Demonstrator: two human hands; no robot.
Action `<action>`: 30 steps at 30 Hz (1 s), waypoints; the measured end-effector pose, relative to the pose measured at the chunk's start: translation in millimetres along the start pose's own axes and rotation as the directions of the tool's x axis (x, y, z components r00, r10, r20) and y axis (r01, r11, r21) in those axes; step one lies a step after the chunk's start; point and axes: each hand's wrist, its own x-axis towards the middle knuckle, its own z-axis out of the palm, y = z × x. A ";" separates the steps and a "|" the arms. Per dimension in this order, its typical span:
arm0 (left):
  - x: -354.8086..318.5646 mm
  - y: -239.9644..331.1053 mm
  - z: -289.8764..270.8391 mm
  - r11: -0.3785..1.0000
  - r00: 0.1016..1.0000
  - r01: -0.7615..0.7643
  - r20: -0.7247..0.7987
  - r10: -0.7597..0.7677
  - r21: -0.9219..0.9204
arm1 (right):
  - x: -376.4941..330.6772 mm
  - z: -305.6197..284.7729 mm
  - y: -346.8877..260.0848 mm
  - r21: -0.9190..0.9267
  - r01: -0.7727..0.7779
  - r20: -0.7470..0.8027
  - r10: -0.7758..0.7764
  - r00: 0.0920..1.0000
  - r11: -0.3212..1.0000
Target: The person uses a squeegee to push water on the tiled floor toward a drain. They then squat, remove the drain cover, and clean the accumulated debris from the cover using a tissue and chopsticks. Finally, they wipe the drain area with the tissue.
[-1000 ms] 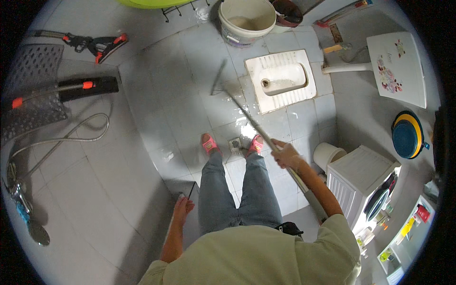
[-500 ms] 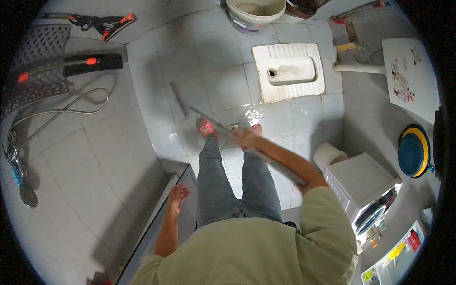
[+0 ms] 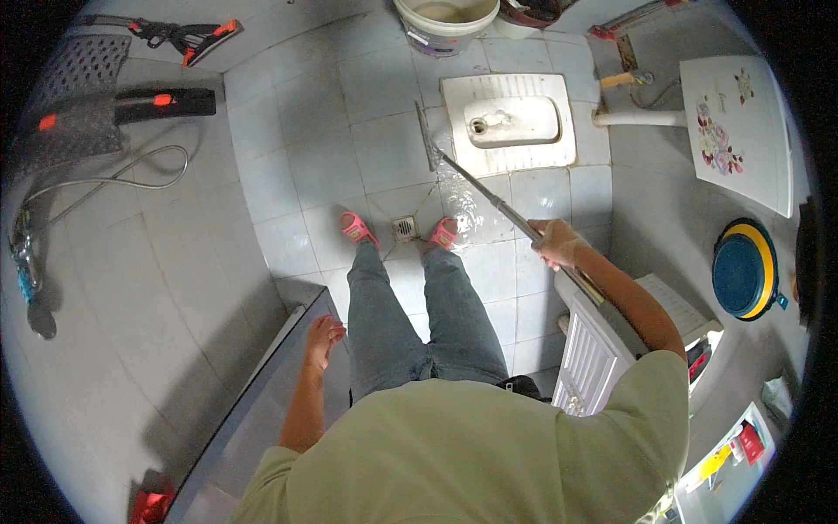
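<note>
Clasping the floor squeegee [image 3: 497,203], the right hand [image 3: 559,244] has swung the blade [image 3: 425,135] from near the left slipper [image 3: 358,229] to beside the squat toilet [image 3: 515,155], upper centre, apparently reaching wetter tiles [image 3: 471,214]; the half-curled left hand [image 3: 324,338] looks empty.

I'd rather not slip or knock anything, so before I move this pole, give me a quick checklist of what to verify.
1. Right hand gripping the pole: ok, fingers closed around it.
2. Left hand free: ok, nothing shows in it.
3. Blade clear of the squat toilet: cannot tell; it lies close by the left edge, and contact is unclear.
4. Dry footing: not ok, water glints on the tiles beside the right slipper.
5. Floor drain uncovered: ok, its grate is in plain sight.
6. Rear end of the pole clear: cannot tell, the right arm hides it.
</note>
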 end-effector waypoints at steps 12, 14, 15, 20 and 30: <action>-29.7 -26.2 -1.4 0.988 0.999 0.044 -0.014 -0.042 0.145 | 90.1 136.3 25.8 -0.356 0.339 0.287 -0.243 0.927 0.871; -30.4 -24.0 -7.6 0.992 1.000 0.019 -0.026 -0.016 0.122 | 69.4 101.3 32.3 -0.153 0.216 0.226 -0.178 0.958 0.964; -28.3 -20.7 -9.6 0.991 1.000 0.017 -0.027 -0.013 0.136 | 59.3 80.3 39.1 -0.179 0.201 0.218 -0.160 0.963 0.963; -9.0 17.6 19.2 0.978 1.000 0.005 0.001 -0.005 0.211 | -11.4 9.0 48.1 -0.151 -0.030 0.031 0.035 0.999 0.988; -85.5 60.3 278.5 0.792 0.320 0.132 0.731 -0.603 0.595 | -92.9 102.6 147.6 0.746 -0.168 0.015 0.236 0.972 0.645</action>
